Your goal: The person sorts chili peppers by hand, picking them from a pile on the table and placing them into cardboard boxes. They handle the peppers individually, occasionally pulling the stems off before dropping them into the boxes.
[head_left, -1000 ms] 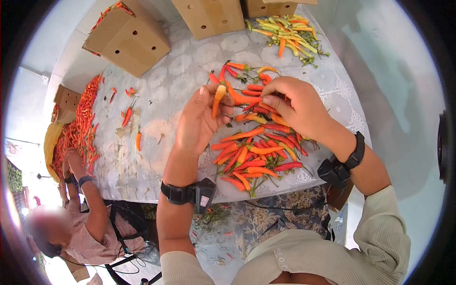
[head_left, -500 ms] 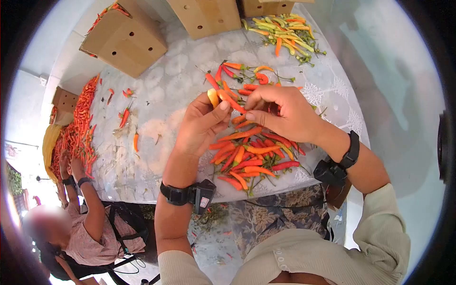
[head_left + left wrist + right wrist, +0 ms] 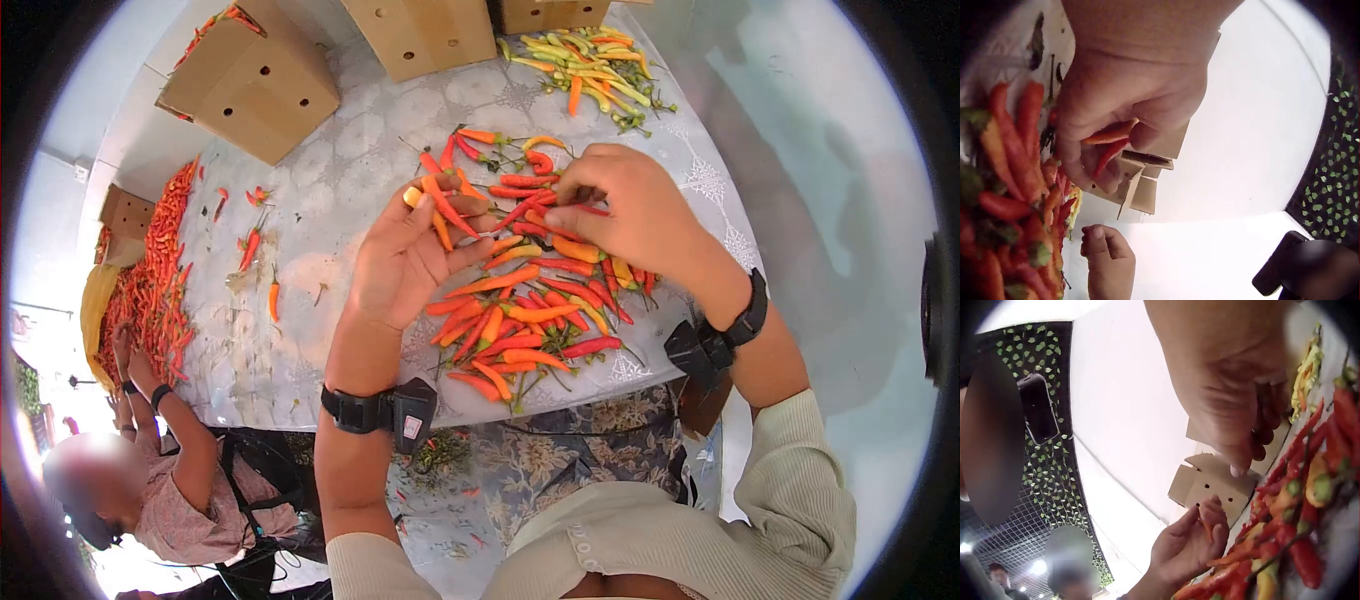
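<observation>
My left hand (image 3: 400, 255) holds an orange chili pepper with a pale yellow end and a red-orange chili pepper (image 3: 448, 206) between thumb and fingers, above the table. In the left wrist view the two chilies (image 3: 1112, 153) lie against its curled fingers. My right hand (image 3: 640, 205) is at the upper right of the chili pile, thumb and fingertips bent down beside a red chili (image 3: 523, 210); I cannot tell whether it pinches one. Red and orange chilies (image 3: 535, 314) with green stems lie heaped on the patterned table cover below both hands.
Yellow-green chilies (image 3: 590, 70) lie in a pile at the back right. Cardboard boxes (image 3: 262, 90) stand along the back edge. On the left, another person (image 3: 190, 480) works at a big red chili heap (image 3: 150, 280). A few loose chilies (image 3: 250, 247) lie between.
The right hand brought the red-orange chili to the left hand, which now holds it together with the pale-ended one. The right hand then moved back right to the pile.
</observation>
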`<state>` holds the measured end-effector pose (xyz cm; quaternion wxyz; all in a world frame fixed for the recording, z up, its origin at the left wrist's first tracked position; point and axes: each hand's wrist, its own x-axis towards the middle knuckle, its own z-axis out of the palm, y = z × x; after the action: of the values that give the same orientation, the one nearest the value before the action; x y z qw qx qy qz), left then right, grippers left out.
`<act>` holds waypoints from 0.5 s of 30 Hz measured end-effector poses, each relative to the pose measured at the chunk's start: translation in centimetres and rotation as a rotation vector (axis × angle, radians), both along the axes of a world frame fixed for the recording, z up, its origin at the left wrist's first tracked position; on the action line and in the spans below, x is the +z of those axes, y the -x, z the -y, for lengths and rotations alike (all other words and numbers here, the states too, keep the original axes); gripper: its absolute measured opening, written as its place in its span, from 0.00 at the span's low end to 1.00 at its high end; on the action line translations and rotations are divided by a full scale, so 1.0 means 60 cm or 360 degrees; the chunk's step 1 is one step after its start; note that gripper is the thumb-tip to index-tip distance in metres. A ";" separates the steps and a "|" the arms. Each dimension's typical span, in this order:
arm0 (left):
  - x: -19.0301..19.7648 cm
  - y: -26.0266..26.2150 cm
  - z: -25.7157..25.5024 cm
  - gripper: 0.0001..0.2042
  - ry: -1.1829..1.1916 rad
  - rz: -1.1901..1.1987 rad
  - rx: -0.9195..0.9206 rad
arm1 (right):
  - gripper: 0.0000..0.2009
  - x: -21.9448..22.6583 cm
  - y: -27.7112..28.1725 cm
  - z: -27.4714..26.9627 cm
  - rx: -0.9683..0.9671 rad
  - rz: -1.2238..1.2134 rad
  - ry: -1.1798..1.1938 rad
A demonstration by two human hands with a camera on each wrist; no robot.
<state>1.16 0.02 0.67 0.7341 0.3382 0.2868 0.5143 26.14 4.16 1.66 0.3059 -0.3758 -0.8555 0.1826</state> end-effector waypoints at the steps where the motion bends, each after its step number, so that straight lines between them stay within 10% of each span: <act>1: -0.003 0.004 -0.001 0.14 -0.0007 0.0031 -0.0005 | 0.09 0.005 -0.005 -0.001 -0.0052 -0.0006 0.0056; 9: -0.006 0.009 -0.003 0.11 0.0062 -0.0023 0.0064 | 0.12 0.022 -0.035 0.000 0.0342 0.0449 0.0194; 15: 0.003 0.003 0.003 0.09 0.0056 -0.0206 0.0025 | 0.12 0.014 -0.017 -0.006 0.0363 0.0105 0.0236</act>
<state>1.01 -0.13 0.85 0.7158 0.3557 0.3453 0.4919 27.13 4.49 2.47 0.2263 -0.3035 -0.8863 0.2666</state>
